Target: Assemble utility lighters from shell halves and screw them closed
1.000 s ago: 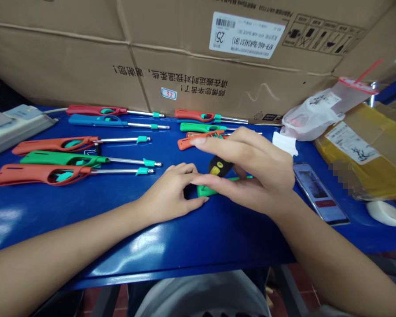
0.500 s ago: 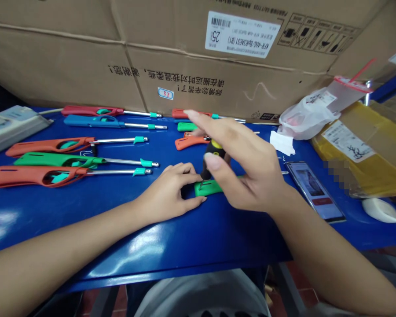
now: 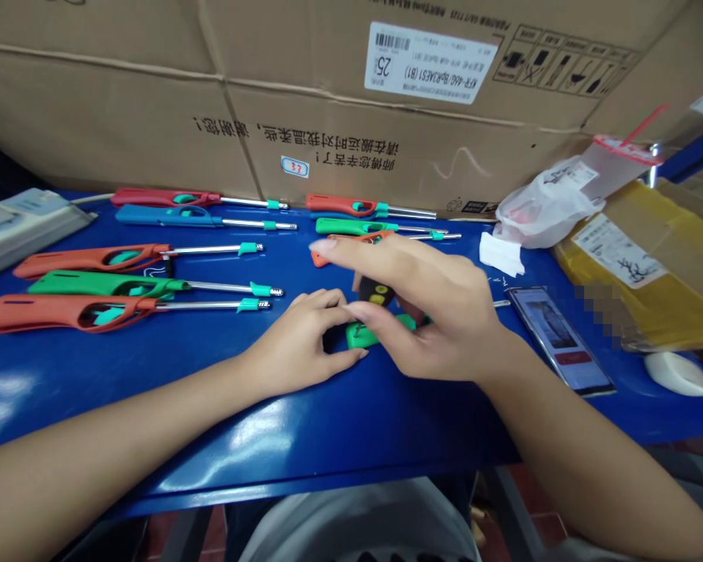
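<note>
A green gas lighter (image 3: 361, 336) lies on the blue table in front of me. My left hand (image 3: 301, 339) is closed around its handle end, with thumb and finger on either side. In my right hand (image 3: 451, 312) is a short screwdriver (image 3: 377, 293) with a black and yellow handle, held above the lighter between thumb and fingers. Its tip points down at the lighter's handle near my left fingers; whether it sits in a screw I cannot tell. My right hand hides the lighter's middle, and its metal tube shows beyond that hand.
To the left lie several lighters, among them an orange one (image 3: 64, 312) and a blue one (image 3: 164, 216). More lighters, including a green one (image 3: 345, 226), lie behind my hands. A phone (image 3: 562, 339), white mouse (image 3: 678, 373) and plastic bag (image 3: 544, 207) are right; a cardboard box (image 3: 152, 101) stands behind.
My right thumb and forefinger have moved down and left around the screwdriver handle, which now shows more of its top. My left hand and the green lighter stay in place.
</note>
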Demonstrator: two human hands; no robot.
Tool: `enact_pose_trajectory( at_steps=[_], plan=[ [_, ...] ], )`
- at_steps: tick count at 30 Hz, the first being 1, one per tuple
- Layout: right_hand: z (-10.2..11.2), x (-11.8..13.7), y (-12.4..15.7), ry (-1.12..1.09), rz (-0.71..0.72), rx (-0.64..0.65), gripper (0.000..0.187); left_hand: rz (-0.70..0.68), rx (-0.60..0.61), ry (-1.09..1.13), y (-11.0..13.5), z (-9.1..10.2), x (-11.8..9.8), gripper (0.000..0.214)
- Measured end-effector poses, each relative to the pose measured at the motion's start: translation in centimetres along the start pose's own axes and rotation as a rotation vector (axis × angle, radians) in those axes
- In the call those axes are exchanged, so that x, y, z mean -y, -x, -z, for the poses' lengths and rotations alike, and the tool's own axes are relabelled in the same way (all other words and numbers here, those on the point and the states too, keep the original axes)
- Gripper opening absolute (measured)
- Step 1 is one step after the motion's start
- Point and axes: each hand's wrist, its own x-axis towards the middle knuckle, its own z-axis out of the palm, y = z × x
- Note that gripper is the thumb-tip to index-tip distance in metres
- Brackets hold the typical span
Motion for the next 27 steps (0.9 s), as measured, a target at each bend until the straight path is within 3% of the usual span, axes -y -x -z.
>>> enact_pose_trajectory(
  at_steps=[2,4,8,9,14,16,20,24,27],
  plan=[
    [-0.1,-0.2,-0.1,0.096,0.009,-0.087,0.027,0.001,-0.022,-0.01,0.1,-0.1,0.0,0.027],
    [0.1,-0.3,-0.1,0.094,0.015,-0.097,0.03,-0.005,-0.022,-0.022,0.1,-0.1,0.1,0.025],
    [1.1,-0.4,0.1,-0.136,0.013,0.135,0.046,-0.042,-0.009,-0.048,0.1,0.0,0.3,0.025],
    [1.1,-0.4,0.1,-0.143,0.008,0.144,0.047,-0.048,-0.011,-0.054,0.1,-0.1,0.3,0.024],
    [0.6,-0.6,0.0,0.072,-0.025,-0.054,0.035,-0.017,-0.065,-0.065,0.1,-0.2,0.3,0.021],
    [0.6,-0.6,-0.1,0.074,-0.025,-0.036,0.038,-0.019,-0.06,-0.06,0.1,-0.2,0.4,0.021],
    [1.0,-0.4,0.0,-0.128,0.009,0.105,0.042,-0.045,-0.018,-0.044,0.1,-0.1,0.4,0.02],
    [0.7,0.0,0.0,-0.078,-0.005,0.01,0.03,-0.01,-0.028,-0.012,0.1,-0.1,0.1,0.021],
    [0.5,0.3,-0.1,0.033,-0.031,-0.009,0.036,0.005,-0.025,0.0,0.0,0.0,-0.1,0.016]
  ],
)
